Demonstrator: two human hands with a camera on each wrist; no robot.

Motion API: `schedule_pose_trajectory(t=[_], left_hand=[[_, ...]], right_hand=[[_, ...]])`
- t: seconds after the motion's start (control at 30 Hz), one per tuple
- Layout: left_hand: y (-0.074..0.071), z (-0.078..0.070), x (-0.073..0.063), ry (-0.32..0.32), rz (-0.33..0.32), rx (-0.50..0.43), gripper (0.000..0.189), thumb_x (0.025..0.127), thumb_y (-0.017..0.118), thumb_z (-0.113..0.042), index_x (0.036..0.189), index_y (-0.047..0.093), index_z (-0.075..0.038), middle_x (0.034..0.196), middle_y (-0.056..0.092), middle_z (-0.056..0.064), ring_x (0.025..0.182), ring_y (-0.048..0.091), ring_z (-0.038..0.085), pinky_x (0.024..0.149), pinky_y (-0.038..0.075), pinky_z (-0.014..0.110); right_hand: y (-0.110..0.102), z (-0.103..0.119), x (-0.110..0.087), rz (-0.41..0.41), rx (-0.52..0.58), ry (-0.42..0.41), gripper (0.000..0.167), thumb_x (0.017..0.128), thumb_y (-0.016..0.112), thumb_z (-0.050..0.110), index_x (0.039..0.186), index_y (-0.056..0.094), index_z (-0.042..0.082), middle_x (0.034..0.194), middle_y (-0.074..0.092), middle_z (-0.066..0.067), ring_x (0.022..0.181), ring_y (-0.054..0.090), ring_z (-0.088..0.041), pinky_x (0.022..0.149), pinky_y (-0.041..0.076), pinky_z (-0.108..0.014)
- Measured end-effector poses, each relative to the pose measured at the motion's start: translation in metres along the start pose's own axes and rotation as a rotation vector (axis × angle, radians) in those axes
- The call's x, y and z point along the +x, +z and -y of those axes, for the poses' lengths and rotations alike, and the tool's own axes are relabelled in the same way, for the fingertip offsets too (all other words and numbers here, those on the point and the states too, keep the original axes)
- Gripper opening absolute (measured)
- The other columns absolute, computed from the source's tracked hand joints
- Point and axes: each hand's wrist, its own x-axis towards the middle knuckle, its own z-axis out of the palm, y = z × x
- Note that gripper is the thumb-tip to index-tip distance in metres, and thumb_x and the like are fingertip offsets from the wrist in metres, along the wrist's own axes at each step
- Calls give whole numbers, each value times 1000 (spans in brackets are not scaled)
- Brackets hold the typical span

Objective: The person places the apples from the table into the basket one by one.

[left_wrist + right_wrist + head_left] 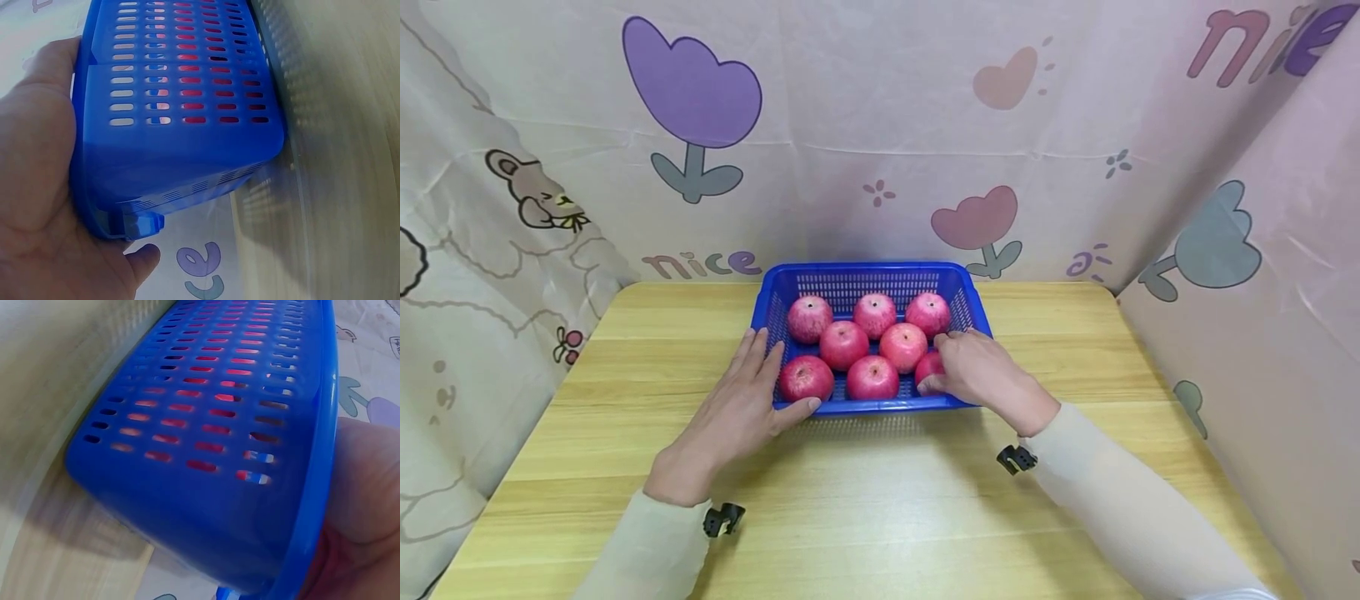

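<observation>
A blue plastic basket with slotted walls stands on the table and holds several red apples in loose rows. My left hand rests over its front left corner, fingers fairly straight along the left rim and thumb on the front rim. At the front right corner, my right hand reaches inside with curled fingers and thumb around an apple, which it partly hides. Both wrist views look at the basket's outer front wall, with red showing through the slots; the right fingertips are hidden there.
The wooden table extends in front of the basket and to both sides. A patterned cloth hangs close behind the basket, and more of it runs along the left and right sides.
</observation>
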Motion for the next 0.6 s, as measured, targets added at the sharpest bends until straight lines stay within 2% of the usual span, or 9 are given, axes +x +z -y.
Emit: schedule_pose_trajectory(t=[0.13, 0.33, 0.47, 0.6], left_hand=[[0, 1, 1, 2, -6, 1, 118, 91, 51, -84, 167, 20, 0, 177, 0, 24, 164, -7, 41, 126, 17, 67], [0, 2, 1, 10, -12, -4, 119, 91, 51, -85, 168, 17, 0, 176, 1, 24, 164, -6, 42, 127, 15, 68], [1, 3, 0, 22, -13, -11, 120, 91, 49, -86, 167, 17, 1, 176, 3, 25, 164, -4, 43, 129, 13, 66], [0, 5, -4, 31, -11, -16, 120, 91, 47, -86, 167, 18, 2, 176, 3, 26, 163, -4, 44, 130, 11, 65]], right_hand=[[1, -3, -4, -87, 28, -16, 49, 90, 82, 49, 103, 69, 4, 82, 64, -5, 83, 64, -26, 73, 56, -44], [1, -8, -9, -171, 67, -8, 38, 96, 78, 41, 99, 69, 5, 79, 61, -4, 78, 62, -24, 67, 55, -43], [3, -13, -14, -221, 94, 16, 37, 97, 76, 39, 103, 70, 3, 81, 65, -6, 78, 64, -25, 69, 57, -45], [6, -20, -20, -271, 128, 59, 41, 99, 74, 36, 117, 72, -1, 102, 75, -16, 95, 72, -33, 84, 61, -51]])
